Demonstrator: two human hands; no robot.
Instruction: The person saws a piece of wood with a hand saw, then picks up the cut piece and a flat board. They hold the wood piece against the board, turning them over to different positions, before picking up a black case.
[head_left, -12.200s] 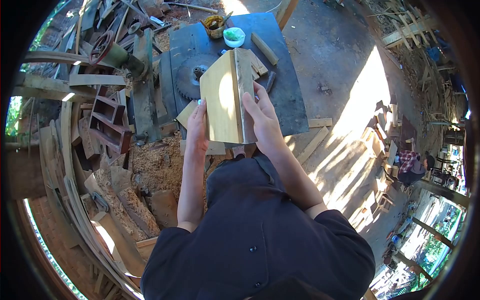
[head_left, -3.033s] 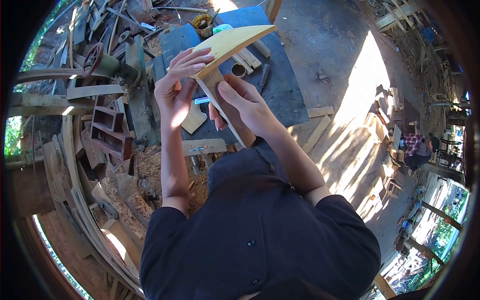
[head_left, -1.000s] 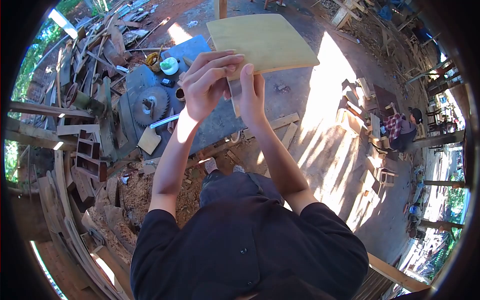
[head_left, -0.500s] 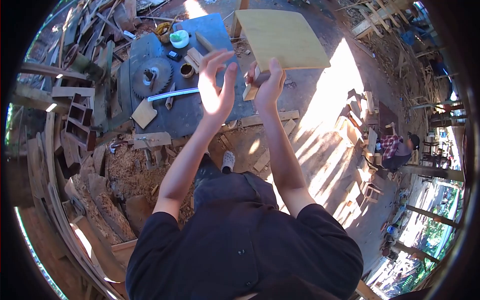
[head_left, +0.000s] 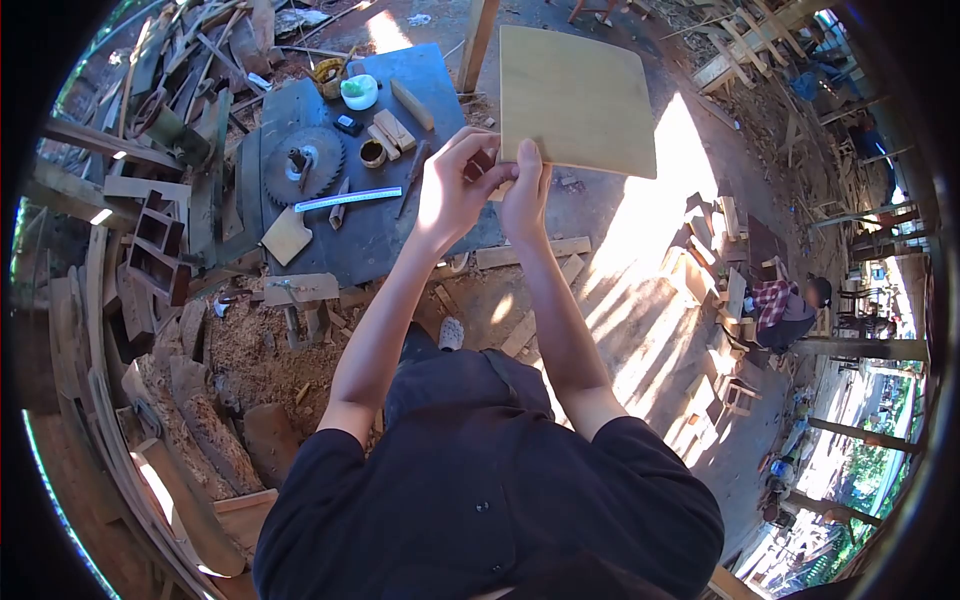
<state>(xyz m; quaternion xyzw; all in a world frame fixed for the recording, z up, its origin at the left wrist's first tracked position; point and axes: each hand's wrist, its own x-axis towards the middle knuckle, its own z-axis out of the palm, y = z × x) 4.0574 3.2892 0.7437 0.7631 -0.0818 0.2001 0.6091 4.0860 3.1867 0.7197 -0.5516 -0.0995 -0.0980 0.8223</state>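
Observation:
A flat, pale wooden board (head_left: 580, 100) is held up over the workshop floor. My right hand (head_left: 523, 200) grips its lower left corner, thumb on the near face and fingers behind. Beside that corner my left hand (head_left: 455, 190) is closed, with thumb and fingertips brought together against my right fingers. A small strip of light wood (head_left: 497, 192) shows between the two hands, mostly hidden. Whether the left fingertips pinch this strip or the board's edge is hidden.
A dark worktable (head_left: 375, 235) carries a circular saw blade (head_left: 303, 160), a ruler (head_left: 348, 199), a white tub (head_left: 359, 92), a small cup (head_left: 372, 153) and wood blocks (head_left: 395, 130). Scrap wood piles up at left. A person in a checked shirt (head_left: 775, 302) sits among wood pieces at right.
My left hand has gone from open and apart to closed beside the board's corner. The board has tilted more upright and sits slightly lower in view.

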